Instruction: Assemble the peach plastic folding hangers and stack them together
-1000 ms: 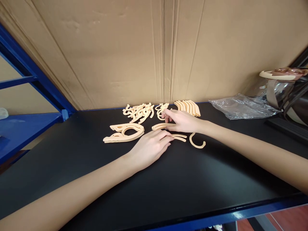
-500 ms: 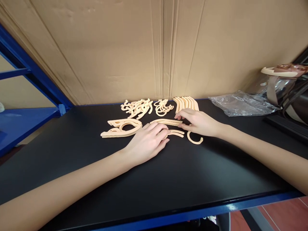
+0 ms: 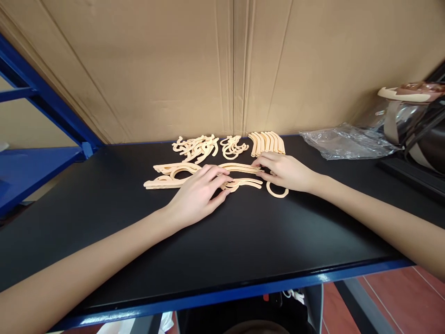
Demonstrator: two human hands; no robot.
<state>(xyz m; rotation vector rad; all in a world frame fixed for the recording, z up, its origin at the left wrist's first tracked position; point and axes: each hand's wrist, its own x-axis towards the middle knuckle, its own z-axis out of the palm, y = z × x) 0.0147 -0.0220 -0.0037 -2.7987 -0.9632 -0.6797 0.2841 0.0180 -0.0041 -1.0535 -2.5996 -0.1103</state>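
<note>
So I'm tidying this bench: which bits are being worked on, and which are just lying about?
In hand: left hand and right hand touching the curved beige strips; open ring; stacked pieces; likely the matching piles behind: strip row, hooks.
Lying about: clear plastic bag, blue rack, cardboard wall.

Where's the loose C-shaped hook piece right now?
In the head view, the C-shaped hook piece lies on the black table, right of centre, beside the right hand.
</note>
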